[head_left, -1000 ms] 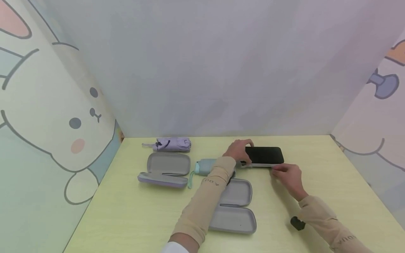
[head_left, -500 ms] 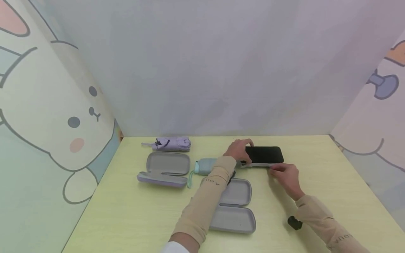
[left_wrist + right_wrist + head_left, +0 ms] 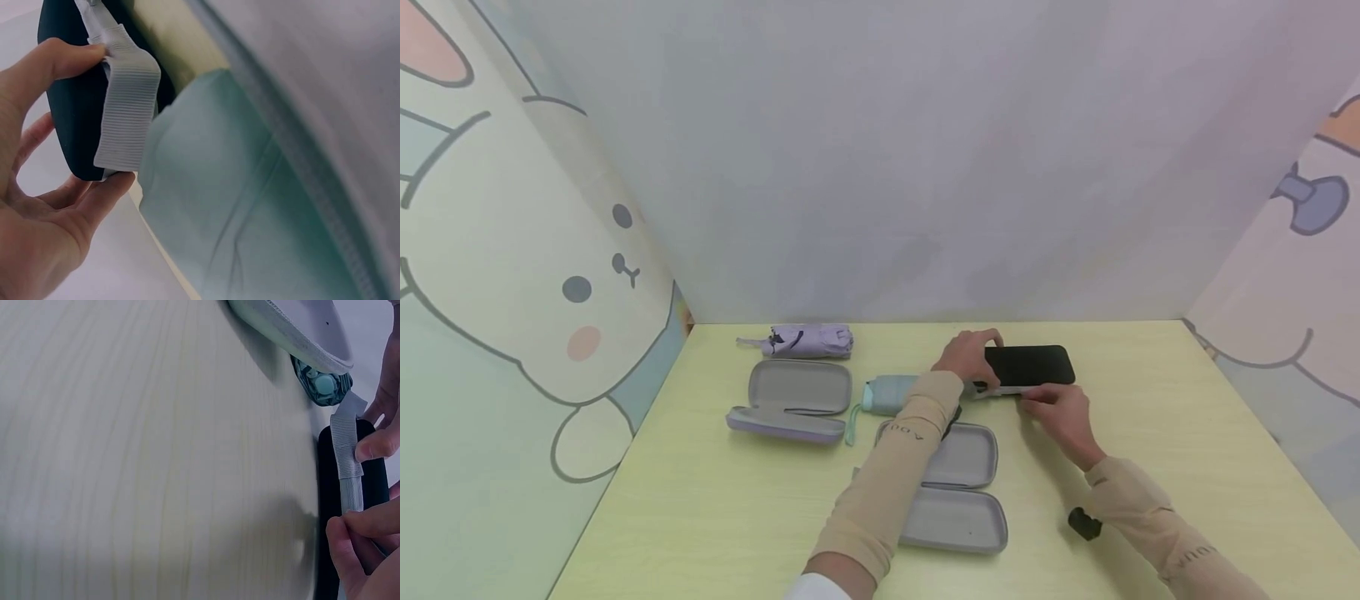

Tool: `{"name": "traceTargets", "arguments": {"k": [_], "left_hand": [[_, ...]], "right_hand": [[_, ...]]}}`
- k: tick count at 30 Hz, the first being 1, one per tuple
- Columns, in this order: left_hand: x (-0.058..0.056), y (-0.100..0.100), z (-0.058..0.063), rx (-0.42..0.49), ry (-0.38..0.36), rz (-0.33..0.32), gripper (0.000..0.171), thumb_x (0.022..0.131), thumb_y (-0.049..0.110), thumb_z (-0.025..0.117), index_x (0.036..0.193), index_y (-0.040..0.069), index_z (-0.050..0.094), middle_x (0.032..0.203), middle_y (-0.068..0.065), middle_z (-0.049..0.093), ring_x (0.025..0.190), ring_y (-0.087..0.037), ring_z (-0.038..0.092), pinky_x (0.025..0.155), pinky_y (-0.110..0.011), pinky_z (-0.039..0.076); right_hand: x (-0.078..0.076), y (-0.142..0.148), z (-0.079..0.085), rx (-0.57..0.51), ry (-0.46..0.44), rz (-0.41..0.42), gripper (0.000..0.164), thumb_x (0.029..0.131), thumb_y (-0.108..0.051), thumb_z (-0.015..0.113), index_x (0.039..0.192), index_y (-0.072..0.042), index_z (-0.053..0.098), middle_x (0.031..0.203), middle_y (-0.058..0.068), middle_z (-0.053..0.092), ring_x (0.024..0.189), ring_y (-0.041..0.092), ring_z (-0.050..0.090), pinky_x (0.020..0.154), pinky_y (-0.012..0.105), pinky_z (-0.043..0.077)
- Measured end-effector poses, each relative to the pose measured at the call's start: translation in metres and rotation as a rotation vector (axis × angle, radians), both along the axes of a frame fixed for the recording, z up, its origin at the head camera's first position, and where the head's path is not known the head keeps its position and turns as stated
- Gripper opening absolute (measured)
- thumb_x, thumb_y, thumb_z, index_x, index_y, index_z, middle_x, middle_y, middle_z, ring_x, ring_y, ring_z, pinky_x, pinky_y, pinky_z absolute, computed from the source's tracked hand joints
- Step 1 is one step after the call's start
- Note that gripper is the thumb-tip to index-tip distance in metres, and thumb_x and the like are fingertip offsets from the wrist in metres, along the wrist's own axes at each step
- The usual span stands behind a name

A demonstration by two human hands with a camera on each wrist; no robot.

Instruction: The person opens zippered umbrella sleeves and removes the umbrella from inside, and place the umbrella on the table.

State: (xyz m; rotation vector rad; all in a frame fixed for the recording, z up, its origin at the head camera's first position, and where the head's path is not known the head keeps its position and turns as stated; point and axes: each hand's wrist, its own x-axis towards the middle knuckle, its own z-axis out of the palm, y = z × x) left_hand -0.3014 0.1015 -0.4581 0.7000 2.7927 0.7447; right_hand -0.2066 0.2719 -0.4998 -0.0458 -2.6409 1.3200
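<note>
A black oblong case [image 3: 1033, 365] lies at the back right of the table. A grey ribbed strip [image 3: 128, 112] runs along its near side. My left hand [image 3: 966, 358] grips the left end of the case, its thumb pressing the strip and the other fingers round the end and far side. My right hand [image 3: 1063, 417] pinches the pale narrow part of the strip [image 3: 351, 490] between thumb and forefinger, close beside the left hand. In the right wrist view the black case [image 3: 374, 478] stands partly behind both hands.
A teal folded umbrella [image 3: 887, 394] lies left of the case, partly under my left forearm. Nearer me is an open grey-lined case [image 3: 955, 521]. Another open case [image 3: 800, 389] with lilac outside stands at the left, a purple folded umbrella [image 3: 811, 342] behind it.
My right hand has moved left along the near side of the black case, toward my left hand. The left hand keeps its grip in the same place.
</note>
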Motion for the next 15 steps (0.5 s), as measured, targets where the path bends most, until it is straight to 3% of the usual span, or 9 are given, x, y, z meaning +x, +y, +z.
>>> {"name": "traceTargets", "arguments": {"k": [15], "left_hand": [[0.009,0.0,0.011,-0.03,-0.011,0.028,0.06,0.067,0.02,0.085,0.12,0.025,0.057,0.112,-0.001,0.061,0.084,-0.013,0.054,0.066,-0.023,0.045]], "right_hand": [[-0.004,-0.023,-0.001,-0.073,-0.023,0.055,0.008,0.078,0.002,0.07,0.085,0.006,0.072,0.078,0.014,0.069,0.065,0.01,0.06,0.059,0.019,0.047]]}}
